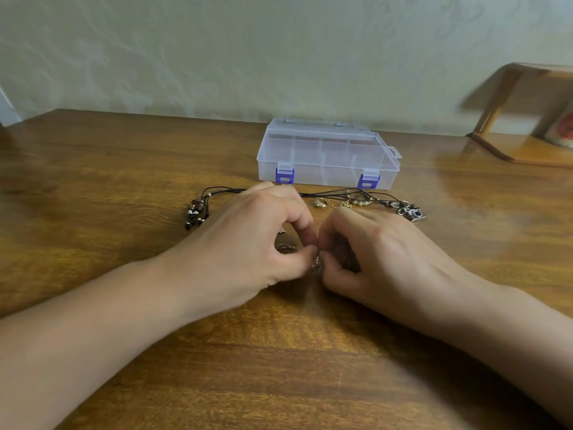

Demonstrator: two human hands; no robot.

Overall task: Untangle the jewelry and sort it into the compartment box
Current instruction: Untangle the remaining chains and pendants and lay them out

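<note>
Nearest, two bare forearms reaching in over the wooden table (124, 156). Left hand (251, 240) and right hand (381, 252) almost touching at the fingertips, both curled, each pinching with thumb and forefinger a small silvery chain (315, 262) caught between them just above the table. More of that fine chain, a small bunched heap (286, 247), lying on the wood under the arch of the left hand's fingers, partly hidden; how much is tangled, impossible to tell. Just beyond the hands, a line of jewelry across the table: black cords (223, 190) running out from behind the left hand to a beaded cluster (196, 212) of dark and reddish beads well to the left; to the right, past the right hand's knuckles, small gold pieces (321, 202) beside one another among more black cord, then a tiny camera charm (414, 213) at the far right end. Farther back, near the cords but apart from them, the clear compartment box (328, 153), lid closed, two blue latches (284, 175) facing the hands, dividers showing through the plastic. Behind, a pale wall; far right, a blurred wooden stand (524, 119) on the table.
</note>
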